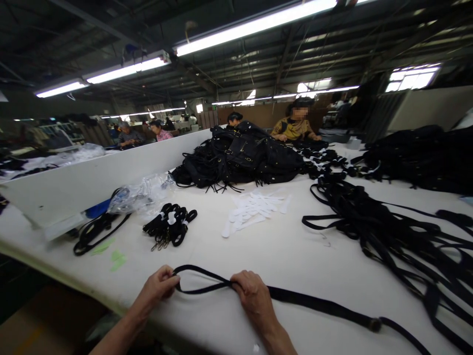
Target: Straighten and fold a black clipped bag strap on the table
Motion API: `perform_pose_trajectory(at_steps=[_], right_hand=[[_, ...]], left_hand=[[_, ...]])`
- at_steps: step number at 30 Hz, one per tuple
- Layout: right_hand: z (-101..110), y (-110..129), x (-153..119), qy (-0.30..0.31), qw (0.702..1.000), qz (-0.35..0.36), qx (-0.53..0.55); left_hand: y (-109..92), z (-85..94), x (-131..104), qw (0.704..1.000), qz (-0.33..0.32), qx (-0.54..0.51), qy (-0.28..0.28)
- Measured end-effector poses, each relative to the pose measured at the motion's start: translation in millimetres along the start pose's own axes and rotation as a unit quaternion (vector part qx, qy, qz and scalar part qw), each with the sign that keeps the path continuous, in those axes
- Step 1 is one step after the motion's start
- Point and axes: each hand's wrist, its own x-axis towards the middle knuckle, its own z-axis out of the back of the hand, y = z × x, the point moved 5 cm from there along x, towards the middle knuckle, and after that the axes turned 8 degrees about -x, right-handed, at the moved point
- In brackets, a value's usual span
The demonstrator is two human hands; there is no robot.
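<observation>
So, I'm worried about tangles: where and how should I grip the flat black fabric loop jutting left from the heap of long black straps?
Probably pinch the loop at its rounded left end, coming in from the left: that bend lies out on the white tabletop, while its other side runs into the overlapping heap.

both forearms (pixel 127 323) r bare n angled inward, roughly mirrored tbh. L grip (pixel 159 285): thumb n index pinched tgthr, other fingers curled in. R grip (pixel 254 293): knuckles up, palm dwn, fingers bent under.

Tube lights (pixel 258 26) glow beneath a dark roof (pixel 332 52).
</observation>
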Motion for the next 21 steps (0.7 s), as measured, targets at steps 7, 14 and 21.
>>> perform_pose_trajectory(at_steps=[7,14,21], right_hand=[[-1,5,-2,-0.007,0.999,0.029,-0.016],[0,4,-1,-0.005,0.999,0.032,-0.005],[0,7,-2,0.020,0.999,0.041,-0.017]], left_hand=[[-41,44.9,3,0.902,0.025,0.430,-0.038],[-57,56.3,-2,0.900,-0.135,0.411,0.053],[-49,-33.7,-4,0.861,-0.231,0.417,0.176]])
